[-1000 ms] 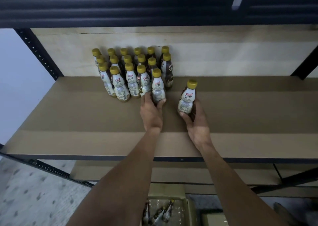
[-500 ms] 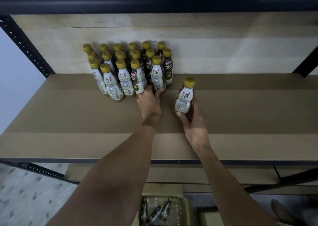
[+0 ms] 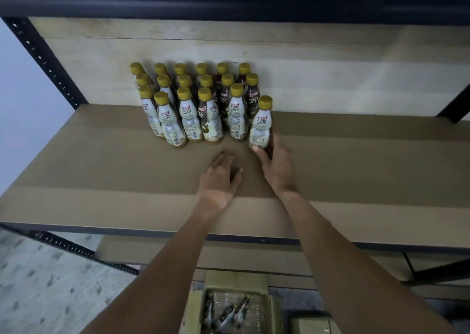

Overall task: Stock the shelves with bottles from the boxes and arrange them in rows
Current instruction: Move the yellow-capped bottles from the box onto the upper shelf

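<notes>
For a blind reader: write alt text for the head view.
The right hand grips a yellow-capped bottle at the right end of the rows standing on a brown shelf. The left hand is open beside it; a box of bottles lies below.

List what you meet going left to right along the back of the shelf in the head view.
Left black upright → standing rows of bottles → single bottle gripped by the right hand → right black upright.
</notes>
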